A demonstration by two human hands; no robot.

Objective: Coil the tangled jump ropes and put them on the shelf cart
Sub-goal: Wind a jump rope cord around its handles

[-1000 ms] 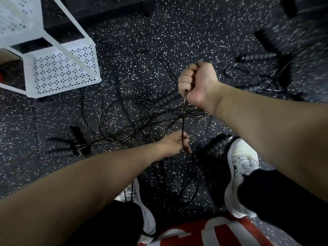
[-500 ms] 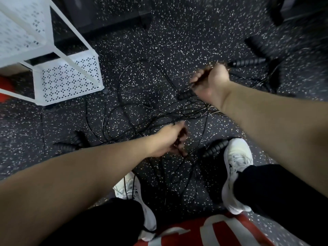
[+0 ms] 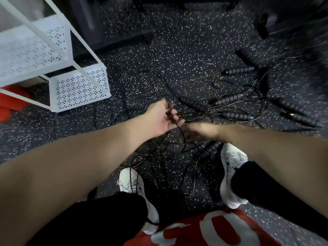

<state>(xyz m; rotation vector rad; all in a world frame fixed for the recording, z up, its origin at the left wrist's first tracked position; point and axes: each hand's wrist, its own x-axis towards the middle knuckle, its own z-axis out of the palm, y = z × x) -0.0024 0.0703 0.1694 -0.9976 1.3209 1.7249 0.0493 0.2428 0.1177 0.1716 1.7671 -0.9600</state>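
A: Where are the jump ropes (image 3: 177,144) seen?

B: They are spread in a tangle on the speckled floor (image 3: 177,50), between the white shoes (image 3: 230,157), right of the shelf cart (image 3: 79,89).

A: And the hands?

B: A black cord is pinched in the curled fingers of the left hand (image 3: 162,118), palm turned up. The right hand (image 3: 200,131) is blurred; its grip cannot be told.

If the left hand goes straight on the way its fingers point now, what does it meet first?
The left hand points right and slightly away from the person. It would probably first meet the nearest ribbed black jump rope handle, lying on the speckled floor among the tangled cords. Depth is unclear, so it could pass above.
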